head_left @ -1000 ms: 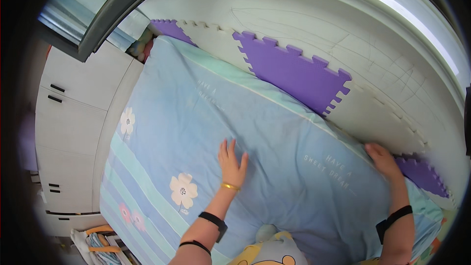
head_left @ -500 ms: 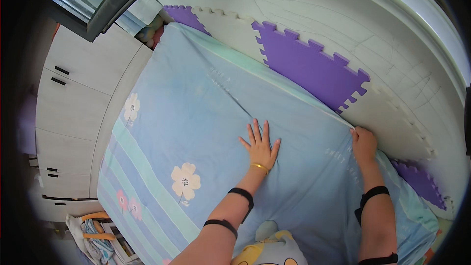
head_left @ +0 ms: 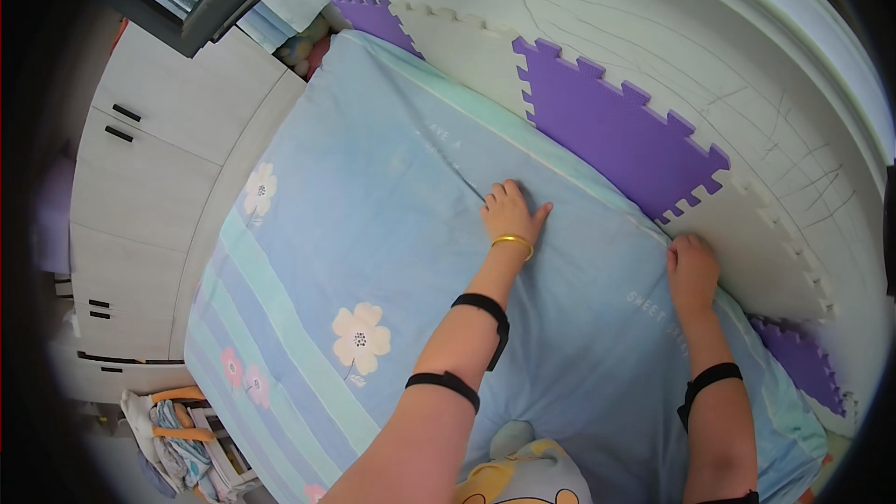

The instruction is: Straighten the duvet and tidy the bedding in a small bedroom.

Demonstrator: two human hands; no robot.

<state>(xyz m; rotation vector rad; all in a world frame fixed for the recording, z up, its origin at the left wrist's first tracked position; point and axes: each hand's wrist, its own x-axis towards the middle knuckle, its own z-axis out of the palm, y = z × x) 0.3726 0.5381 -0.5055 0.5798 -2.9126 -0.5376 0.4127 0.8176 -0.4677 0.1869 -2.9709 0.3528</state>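
A light blue bed sheet (head_left: 579,317) with flowers and striped bands covers the bed. My left hand (head_left: 511,215), with a gold bangle on its wrist, rests on the sheet beside a long crease. Its thumb is spread away from the bent fingers, and no cloth shows gathered in it. At the wall-side edge of the bed, my right hand (head_left: 693,275) is closed on the sheet's border, its fingertips partly hidden. Black straps circle both forearms. A plush toy (head_left: 527,478) in grey and yellow lies at the near edge, partly out of view.
Purple foam puzzle mats (head_left: 616,126) and pale ones line the wall (head_left: 747,65) along the bed's far right side. Light cabinets (head_left: 154,168) with dark handles stand at the left. A rack with clothes (head_left: 182,439) is at lower left, and soft toys (head_left: 303,49) sit in the far corner.
My left hand has slid farther away and slightly right over the sheet, and its spread fingers have bent. My right hand stays at the edge. The view has shifted slightly.
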